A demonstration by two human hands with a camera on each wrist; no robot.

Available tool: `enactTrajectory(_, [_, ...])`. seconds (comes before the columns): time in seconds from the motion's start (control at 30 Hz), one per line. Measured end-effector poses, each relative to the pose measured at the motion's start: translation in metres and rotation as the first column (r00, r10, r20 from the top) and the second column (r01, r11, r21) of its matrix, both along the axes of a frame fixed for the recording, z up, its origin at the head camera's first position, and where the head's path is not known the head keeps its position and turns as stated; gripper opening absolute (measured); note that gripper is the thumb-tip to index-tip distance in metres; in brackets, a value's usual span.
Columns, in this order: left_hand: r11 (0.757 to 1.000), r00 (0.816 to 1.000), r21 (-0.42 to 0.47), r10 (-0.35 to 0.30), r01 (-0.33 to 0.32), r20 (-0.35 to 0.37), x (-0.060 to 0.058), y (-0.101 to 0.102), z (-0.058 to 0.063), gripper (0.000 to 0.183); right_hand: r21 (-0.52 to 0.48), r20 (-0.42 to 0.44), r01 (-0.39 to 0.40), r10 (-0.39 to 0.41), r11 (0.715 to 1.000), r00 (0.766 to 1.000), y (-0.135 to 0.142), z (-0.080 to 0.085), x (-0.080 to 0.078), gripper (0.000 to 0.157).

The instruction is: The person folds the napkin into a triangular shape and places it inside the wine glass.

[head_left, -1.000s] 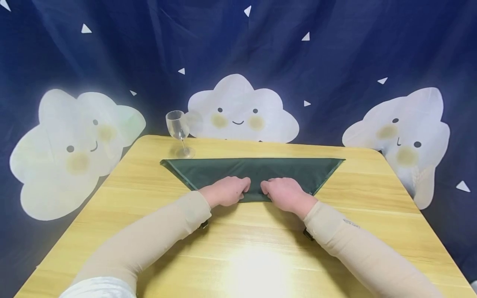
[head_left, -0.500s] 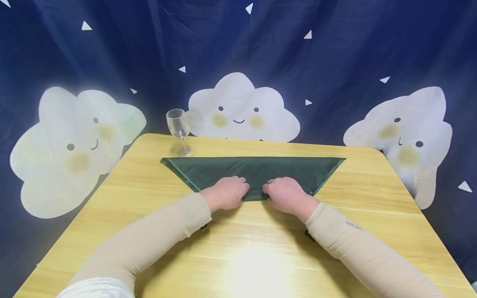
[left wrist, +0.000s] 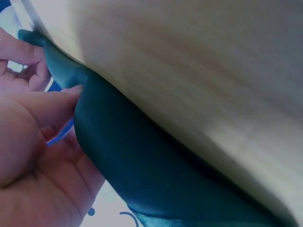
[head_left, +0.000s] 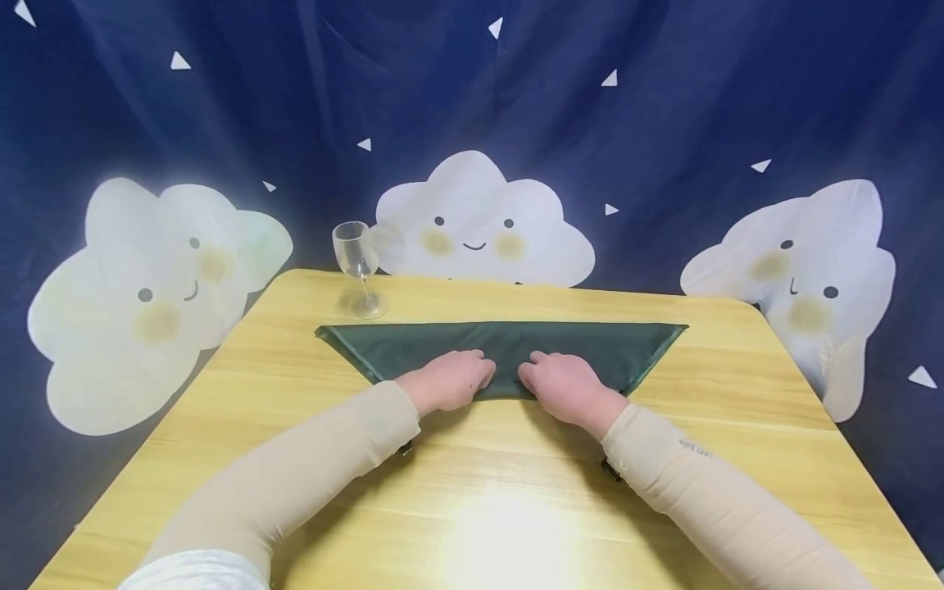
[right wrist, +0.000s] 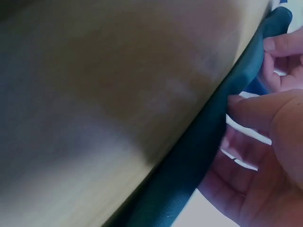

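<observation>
A dark green cloth napkin, folded into a wide trapezoid with its long side at the back, lies on the wooden table. My left hand pinches its near edge left of centre, the thumb pressed against the rounded fold and the fingers over the top. A short gap to the right, my right hand grips the same edge, its thumb against the fold. In both wrist views the near edge bulges like a thick fold or roll. Some fingertips are hidden behind the cloth in the wrist views.
A clear stemmed wine glass stands upright behind the napkin's left end, near the table's back edge. The wooden table has a bright glare spot in front. Behind it hangs a dark blue curtain with smiling clouds.
The napkin's far edge has shifted slightly toward me, widening the gap to the wine glass. Both hands stay at the near edge, with small finger movements.
</observation>
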State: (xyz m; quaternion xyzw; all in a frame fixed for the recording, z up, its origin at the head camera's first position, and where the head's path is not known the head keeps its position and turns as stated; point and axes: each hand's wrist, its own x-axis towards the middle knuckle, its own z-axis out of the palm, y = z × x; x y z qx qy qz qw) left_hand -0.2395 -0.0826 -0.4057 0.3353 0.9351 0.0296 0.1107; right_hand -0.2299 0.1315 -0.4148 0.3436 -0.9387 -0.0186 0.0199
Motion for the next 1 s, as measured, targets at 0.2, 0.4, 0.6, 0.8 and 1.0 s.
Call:
enactTrajectory(0.2, [0.995, 0.999, -0.096, -0.003, 0.0, -0.04, 0.0, -0.001, -0.005, 0.004, 0.039, -0.061, -0.027, 0.029, 0.999, 0.998, 0.001, -0.002, 0.0, 0.021])
enactTrajectory(0.4, [0.991, 0.996, -0.132, -0.014, 0.003, -0.084, 0.001, -0.001, -0.004, 0.017, 0.026, -0.054, -0.017, 0.019, 1.0, 0.998, -0.002, 0.0, -0.004, 0.019])
enactTrajectory(0.6, [0.994, 0.997, -0.107, 0.005, -0.013, -0.076, -0.003, 0.0, 0.0, 0.011, 0.021, 0.066, 0.049, -0.05, 0.999, 0.997, -0.001, 0.006, -0.009, 0.008])
enactTrajectory(0.8, [0.997, 0.997, -0.024, 0.073, -0.073, 0.011, -0.009, -0.004, -0.002, 0.008, -0.028, 0.124, 0.08, -0.076, 0.996, 0.989, 0.002, 0.004, -0.013, 0.008])
enactTrajectory(1.0, [0.994, 0.995, 0.051, 0.089, -0.091, 0.05, -0.014, -0.007, -0.006, 0.007, 0.004, 0.065, 0.086, -0.087, 0.996, 0.994, 0.0, 0.0, -0.012, 0.01])
